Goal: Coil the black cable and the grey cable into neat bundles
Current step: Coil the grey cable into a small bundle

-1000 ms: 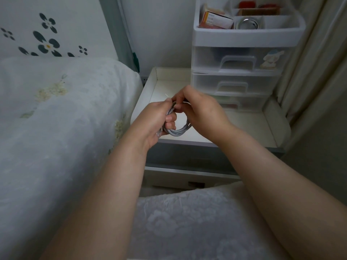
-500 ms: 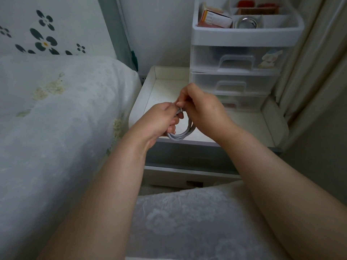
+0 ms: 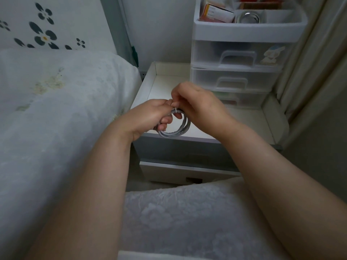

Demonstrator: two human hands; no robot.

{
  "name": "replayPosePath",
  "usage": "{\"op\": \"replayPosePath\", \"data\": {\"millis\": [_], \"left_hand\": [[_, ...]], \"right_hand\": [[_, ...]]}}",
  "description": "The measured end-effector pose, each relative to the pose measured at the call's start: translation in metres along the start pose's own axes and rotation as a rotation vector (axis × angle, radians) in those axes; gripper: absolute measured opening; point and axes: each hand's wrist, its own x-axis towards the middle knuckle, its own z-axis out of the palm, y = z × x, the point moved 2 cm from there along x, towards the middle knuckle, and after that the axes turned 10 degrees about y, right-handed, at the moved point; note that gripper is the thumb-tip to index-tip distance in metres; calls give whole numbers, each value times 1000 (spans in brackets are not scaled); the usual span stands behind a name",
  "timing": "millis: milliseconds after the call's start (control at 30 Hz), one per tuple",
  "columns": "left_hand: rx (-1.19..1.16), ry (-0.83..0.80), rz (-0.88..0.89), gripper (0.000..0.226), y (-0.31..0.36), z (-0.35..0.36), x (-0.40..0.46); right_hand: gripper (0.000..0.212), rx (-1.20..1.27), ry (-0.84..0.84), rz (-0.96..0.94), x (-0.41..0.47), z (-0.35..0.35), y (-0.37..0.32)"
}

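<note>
The grey cable is wound into a small round coil, held above the front edge of the white bedside table. My left hand grips the coil's left side with curled fingers. My right hand pinches a thin white tie wrapped round the top of the coil. The coil's lower loops hang free below both hands. No black cable shows in this view.
A white plastic drawer unit stands at the back right of the table, its open top tray holding boxes and a tin. A bed with a pale quilt lies to the left. A curtain hangs on the right.
The coil has tightened and hangs lower. My right hand has shifted from the coil's side to its top, where it now pinches the white tie.
</note>
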Motion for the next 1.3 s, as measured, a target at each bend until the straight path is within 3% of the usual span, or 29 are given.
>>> {"op": "replayPosePath", "data": {"millis": [133,333,500,633,700,833,933,1100,1300], "left_hand": [[-31,-62,4,29,-3,-9,-2],[129,-69,46,31,-2,-8,-10],[268,-248,38,34,-13,-5,-21],[207,-356,13,38,-16,-2,-29],[268,-375,62,25,-15,-4,-33],[411,-248,114,16,-17,4,-34],[508,-134,170,10,-15,13,-35],[559,-136,162,14,-17,16,-35],[608,-141,153,22,-16,15,-33]], "right_hand": [[6,62,9,14,3,2,-1],[7,63,-67,11,2,7,0],[8,-141,-374,-152,-21,4,-2],[21,-230,-364,-329,-31,0,-5],[19,-267,-320,-446,-30,-2,-9],[14,-314,-315,-521,-32,3,-9],[14,-318,-375,-449,-35,1,-8],[20,-277,-448,-260,-37,-3,-7],[9,-583,-396,-508,-35,3,-5]]}}
